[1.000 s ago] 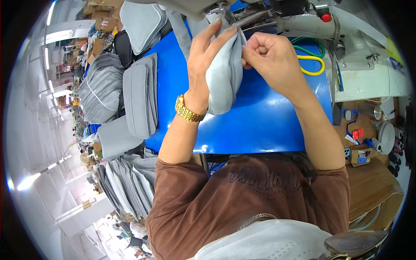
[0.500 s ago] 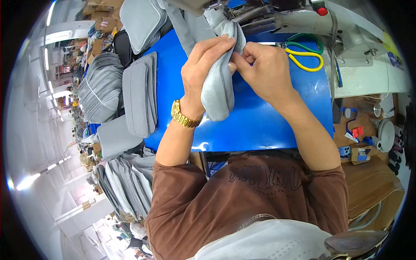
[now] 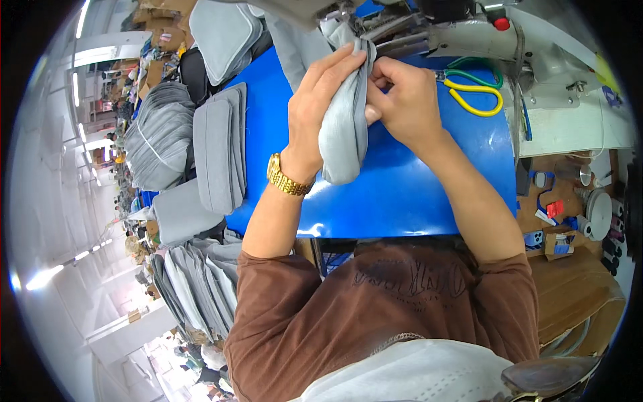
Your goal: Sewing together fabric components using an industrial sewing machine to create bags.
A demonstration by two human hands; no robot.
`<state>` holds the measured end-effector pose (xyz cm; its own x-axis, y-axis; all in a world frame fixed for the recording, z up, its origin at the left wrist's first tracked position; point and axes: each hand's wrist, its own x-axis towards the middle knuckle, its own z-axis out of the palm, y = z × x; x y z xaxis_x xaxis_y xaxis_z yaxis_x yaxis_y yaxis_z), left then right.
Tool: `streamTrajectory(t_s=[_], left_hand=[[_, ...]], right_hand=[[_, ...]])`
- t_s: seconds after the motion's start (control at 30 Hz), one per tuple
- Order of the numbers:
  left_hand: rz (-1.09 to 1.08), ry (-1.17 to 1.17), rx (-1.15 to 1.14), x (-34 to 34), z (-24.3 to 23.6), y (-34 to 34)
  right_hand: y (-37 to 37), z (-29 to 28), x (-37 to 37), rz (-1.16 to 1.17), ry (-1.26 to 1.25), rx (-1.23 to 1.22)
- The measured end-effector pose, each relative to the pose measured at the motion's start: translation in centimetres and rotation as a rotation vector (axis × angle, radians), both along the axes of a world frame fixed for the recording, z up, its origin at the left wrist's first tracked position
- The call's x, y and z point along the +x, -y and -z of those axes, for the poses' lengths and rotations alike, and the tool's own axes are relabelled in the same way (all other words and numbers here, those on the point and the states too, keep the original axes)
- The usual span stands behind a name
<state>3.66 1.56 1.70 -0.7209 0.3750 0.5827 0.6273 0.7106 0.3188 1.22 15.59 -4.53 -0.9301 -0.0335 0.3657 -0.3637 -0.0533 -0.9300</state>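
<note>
While L hand (image 3: 313,107) grips the cloth (image 3: 343,151) over the table (image 3: 415,201) nr the machine (image 3: 469,37), & R hand (image 3: 405,97) curls fingers at its edge (can't tell if pinching), best align layers flush w/ even tension, no puckers.

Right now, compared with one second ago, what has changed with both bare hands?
The bare right hand has moved slightly left, uncovering more of the scissors with green and yellow handles. On the folded grey fabric piece, the left hand has drawn its fingers together. Nothing was visibly let go; the scissors stayed put.
</note>
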Motion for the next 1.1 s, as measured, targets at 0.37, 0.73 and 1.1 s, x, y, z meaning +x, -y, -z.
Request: streamTrajectory(t_s=[0.37, 0.73, 1.1], left_hand=[[-0.052, 0.048, 0.05, -0.1, 0.3, -0.5], [-0.081, -0.095, 0.066, -0.3, -0.2, -1.1], [-0.11, -0.16, -0.002, 0.7, -0.4, -1.8]], right_hand=[[-0.4, 0.8, -1.0, -0.216, 0.189, -0.132], [-3.4, -2.5, -1.8, -0.226, 0.194, -0.045], [-4.4, -1.7, -1.0, -0.315, 0.179, -0.003]])
